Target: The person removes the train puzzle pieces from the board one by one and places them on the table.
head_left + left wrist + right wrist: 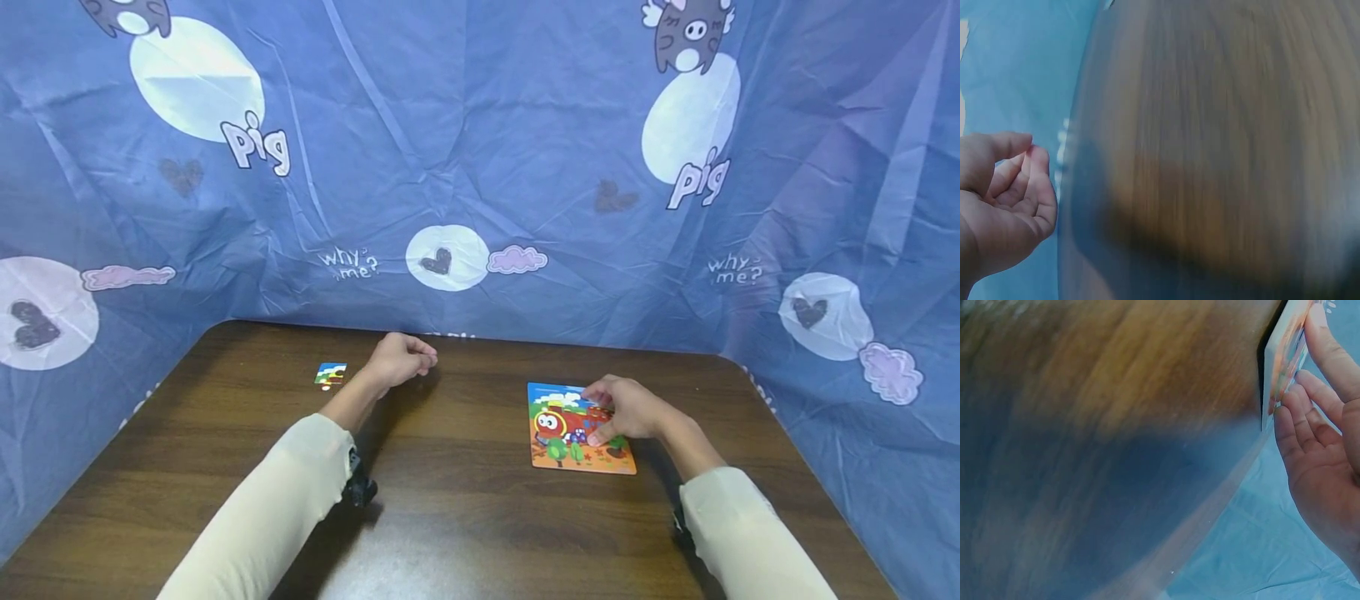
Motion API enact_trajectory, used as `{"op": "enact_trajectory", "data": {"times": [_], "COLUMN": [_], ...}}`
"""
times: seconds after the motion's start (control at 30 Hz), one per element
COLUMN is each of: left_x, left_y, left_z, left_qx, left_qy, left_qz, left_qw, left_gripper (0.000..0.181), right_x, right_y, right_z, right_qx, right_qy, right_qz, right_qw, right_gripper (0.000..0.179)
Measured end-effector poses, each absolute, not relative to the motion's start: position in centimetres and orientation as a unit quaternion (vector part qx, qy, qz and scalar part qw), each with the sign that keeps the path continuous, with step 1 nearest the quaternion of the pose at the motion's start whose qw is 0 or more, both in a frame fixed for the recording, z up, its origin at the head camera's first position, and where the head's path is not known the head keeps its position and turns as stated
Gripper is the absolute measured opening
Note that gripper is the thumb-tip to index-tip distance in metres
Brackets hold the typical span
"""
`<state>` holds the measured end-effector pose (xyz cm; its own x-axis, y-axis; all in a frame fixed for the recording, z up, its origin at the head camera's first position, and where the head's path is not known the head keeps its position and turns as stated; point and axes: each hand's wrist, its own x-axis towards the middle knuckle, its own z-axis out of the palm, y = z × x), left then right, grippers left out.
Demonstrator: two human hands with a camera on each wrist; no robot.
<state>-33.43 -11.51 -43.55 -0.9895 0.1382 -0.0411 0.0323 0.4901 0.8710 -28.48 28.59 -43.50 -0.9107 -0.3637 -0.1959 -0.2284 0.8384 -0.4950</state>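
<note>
My left hand [401,360] hovers near the far edge of the table, right of a small colourful puzzle piece [330,374] and apart from it. In the left wrist view its fingers are loosely curled, the thumb tip close to the fingertips, and nothing shows between them. My right hand [628,407] is over the right part of a square picture puzzle board [557,454], which shows a red cartoon train, trees and clouds. Its thumb and fingers are spread, tips on the picture. The right wrist view shows the board [1285,356] edge-on beneath the fingertips.
The dark wooden table [450,500] has rounded far corners. Behind and beside it hangs a blue curtain [450,192] with pigs, hearts and lettering. A black wrist device [358,482] sits on the left forearm.
</note>
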Motion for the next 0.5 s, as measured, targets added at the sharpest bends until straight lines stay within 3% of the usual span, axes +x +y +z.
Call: {"op": "enact_trajectory", "data": {"times": [0.5], "left_x": [-32.4], "left_y": [-1.3], "left_z": [-44.1], "left_qx": [0.112], "left_qy": [0.858], "left_qz": [0.494], "left_qw": [0.090], "left_gripper": [0.007], "right_x": [-28.4], "right_y": [28.7], "right_z": [-43.5], "right_qx": [-0.162], "right_qy": [0.947], "right_qz": [-0.234], "right_qw": [0.148], "right_gripper": [0.075]}}
